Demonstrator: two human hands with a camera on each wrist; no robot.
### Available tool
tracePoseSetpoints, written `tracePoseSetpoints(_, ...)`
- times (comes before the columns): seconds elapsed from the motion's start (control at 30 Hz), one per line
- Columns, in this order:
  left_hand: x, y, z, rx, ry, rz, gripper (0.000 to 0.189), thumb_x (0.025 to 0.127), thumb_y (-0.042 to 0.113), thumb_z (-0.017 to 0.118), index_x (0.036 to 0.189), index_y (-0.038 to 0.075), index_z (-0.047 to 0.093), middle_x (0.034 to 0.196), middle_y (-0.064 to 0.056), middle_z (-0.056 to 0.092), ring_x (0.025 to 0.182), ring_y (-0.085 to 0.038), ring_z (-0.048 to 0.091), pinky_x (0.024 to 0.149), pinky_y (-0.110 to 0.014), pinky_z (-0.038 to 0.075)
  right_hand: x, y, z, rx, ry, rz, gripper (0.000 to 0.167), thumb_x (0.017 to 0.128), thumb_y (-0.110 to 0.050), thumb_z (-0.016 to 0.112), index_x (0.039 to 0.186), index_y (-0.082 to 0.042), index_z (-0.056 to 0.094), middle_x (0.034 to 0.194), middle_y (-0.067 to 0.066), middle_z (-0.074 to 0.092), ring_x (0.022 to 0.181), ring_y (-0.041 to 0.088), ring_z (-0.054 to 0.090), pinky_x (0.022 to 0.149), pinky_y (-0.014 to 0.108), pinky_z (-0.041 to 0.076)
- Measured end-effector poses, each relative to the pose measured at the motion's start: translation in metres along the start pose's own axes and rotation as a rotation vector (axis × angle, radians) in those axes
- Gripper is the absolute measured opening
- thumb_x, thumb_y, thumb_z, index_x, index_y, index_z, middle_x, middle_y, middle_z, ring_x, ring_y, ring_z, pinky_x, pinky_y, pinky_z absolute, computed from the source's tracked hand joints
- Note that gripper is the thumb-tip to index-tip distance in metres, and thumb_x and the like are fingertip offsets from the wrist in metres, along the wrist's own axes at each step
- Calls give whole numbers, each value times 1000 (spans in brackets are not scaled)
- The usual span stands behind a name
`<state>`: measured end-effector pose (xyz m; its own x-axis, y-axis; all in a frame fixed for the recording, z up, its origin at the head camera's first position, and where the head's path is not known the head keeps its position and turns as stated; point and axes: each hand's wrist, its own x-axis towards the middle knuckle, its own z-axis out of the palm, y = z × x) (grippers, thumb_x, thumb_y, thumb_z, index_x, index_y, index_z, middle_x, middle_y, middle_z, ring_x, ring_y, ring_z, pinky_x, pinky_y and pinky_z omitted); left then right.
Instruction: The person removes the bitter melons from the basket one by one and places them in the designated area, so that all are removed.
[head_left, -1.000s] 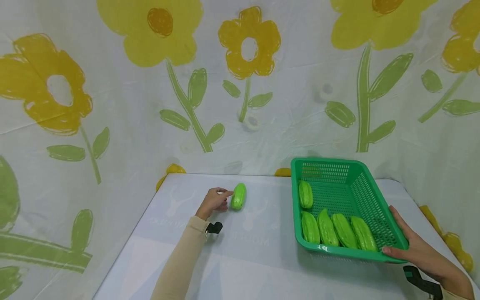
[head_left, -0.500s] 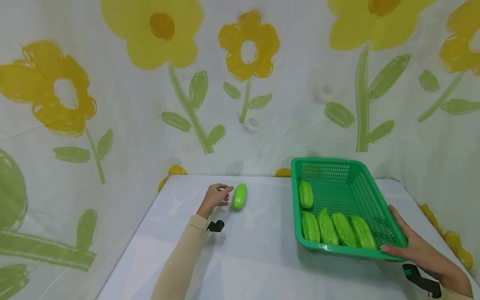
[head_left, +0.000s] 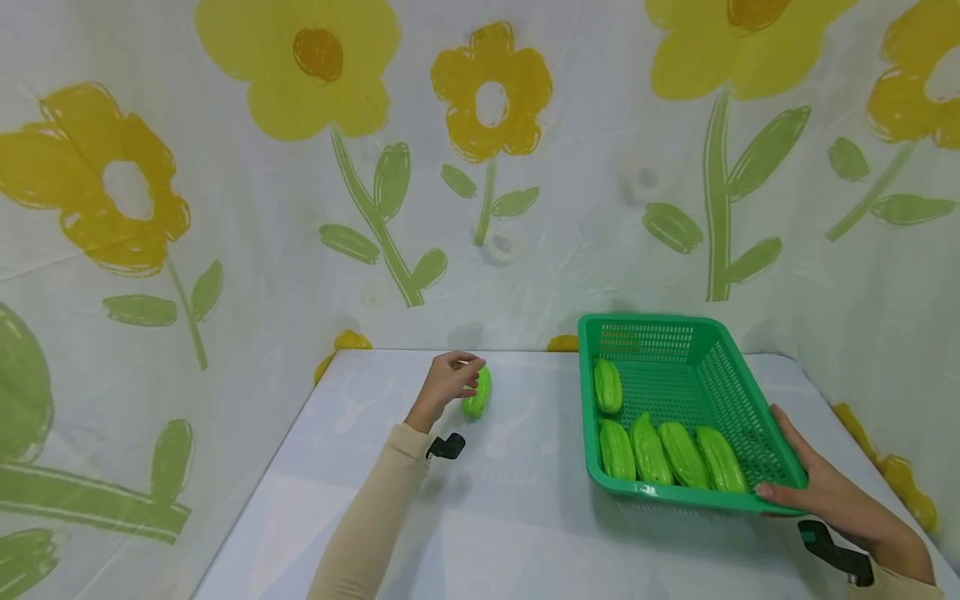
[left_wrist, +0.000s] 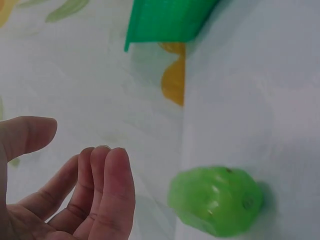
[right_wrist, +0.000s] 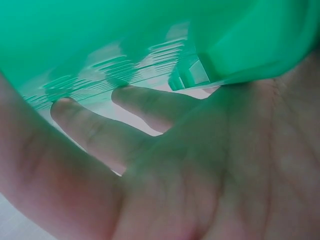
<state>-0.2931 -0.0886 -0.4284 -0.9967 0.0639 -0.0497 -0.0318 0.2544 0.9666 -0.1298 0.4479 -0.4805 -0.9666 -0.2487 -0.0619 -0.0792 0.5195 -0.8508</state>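
A light-green ribbed gourd [head_left: 480, 395] lies on the white table [head_left: 517, 517], left of the basket. My left hand [head_left: 447, 385] is over it and partly covers it in the head view. In the left wrist view the gourd [left_wrist: 216, 201] sits apart from the loosely bent fingers [left_wrist: 116, 187], and nothing is between thumb and fingers. My right hand [head_left: 836, 497] grips the near right corner of the green plastic basket [head_left: 723, 502], thumb over the rim. Its fingers [right_wrist: 97, 132] reach under the basket in the right wrist view.
Several similar gourds [head_left: 649, 450] lie in the basket, most in a row along its near side and one by the left wall. A flower-printed curtain [head_left: 600, 242] hangs behind the table and at both sides.
My left hand first touched the gourd's left side, drew slightly away, then moved right and above it. The gourd stays put. My right hand keeps its grip on the basket.
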Motion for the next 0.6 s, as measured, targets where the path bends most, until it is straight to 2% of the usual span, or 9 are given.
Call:
tracePoseSetpoints(0.03, -1, 3, 2, -6, -7, 4, 36, 98, 29, 71, 122, 2, 70, 100, -18, 70, 79, -18, 68, 73, -30, 66, 1, 0, 0, 6, -3, 3, 101, 104, -27, 57, 158, -43, -26, 166, 30, -23, 152, 44, -7, 87, -4, 24)
tracePoseSetpoints(0.07, -3, 6, 3, -12, -14, 6, 36, 98, 29, 71, 123, 2, 70, 102, -20, 70, 81, -18, 69, 74, -31, 66, 1, -1, 1, 26, -7, 8, 101, 104, -26, 57, 158, -43, -26, 166, 31, -24, 152, 44, -9, 100, -1, 23)
tracePoseSetpoints(0.1, -4, 8, 5, -20, -20, 9, 37, 98, 29, 72, 123, 3, 70, 103, -20, 70, 82, -19, 69, 75, -32, 66, 1, -1, 1, 33, -12, 11, 101, 104, -26, 57, 158, -43, -26, 166, 31, -24, 152, 45, -10, 100, -1, 22)
tracePoseSetpoints(0.13, -5, 10, 7, -29, -24, 9, 37, 98, 28, 72, 124, 3, 70, 104, -20, 70, 82, -19, 69, 76, -33, 66, 2, -2, 1, 51, -17, 16, 102, 104, -25, 57, 158, -43, -27, 165, 31, -26, 152, 45, -12, 114, 5, 17)
tracePoseSetpoints(0.2, -6, 15, 11, -50, -30, 11, 36, 98, 28, 72, 124, 3, 70, 102, -17, 70, 82, -19, 69, 77, -34, 67, 2, -3, 2, 63, -18, 29, 103, 103, -26, 58, 157, -43, -28, 165, 31, -27, 148, 52, -14, 133, 41, 7)
tracePoseSetpoints(0.27, -6, 19, 15, -66, -39, 18, 36, 98, 28, 72, 123, 3, 70, 100, -14, 69, 82, -19, 69, 78, -34, 66, 1, -3, 3, 68, -16, 41, 104, 103, -27, 58, 157, -42, -29, 165, 30, -29, 149, 49, -19, 119, 79, 0)
tracePoseSetpoints(0.3, -6, 22, 18, -77, -45, 22, 36, 98, 28, 72, 123, 3, 70, 98, -12, 69, 82, -18, 69, 78, -34, 66, 1, -3, 2, 59, -14, 43, 104, 103, -28, 58, 157, -42, -30, 165, 30, -29, 149, 48, -20, 118, 82, 2)
tracePoseSetpoints(0.33, -6, 25, 21, -86, -53, 28, 35, 98, 28, 72, 123, 3, 70, 98, -11, 68, 82, -18, 69, 78, -34, 66, 1, -4, 2, 64, -11, 45, 104, 103, -28, 58, 156, -42, -30, 164, 29, -30, 149, 46, -22, 105, 91, 0)
tracePoseSetpoints(0.6, -6, 56, 44, -132, -130, 74, 34, 98, 28, 72, 122, 3, 70, 104, -18, 69, 86, -23, 71, 79, -34, 67, 1, -7, 1, 91, -2, 49, 102, 104, -29, 57, 156, -44, -30, 164, 18, -36, 150, 43, -25, 109, 86, -7)
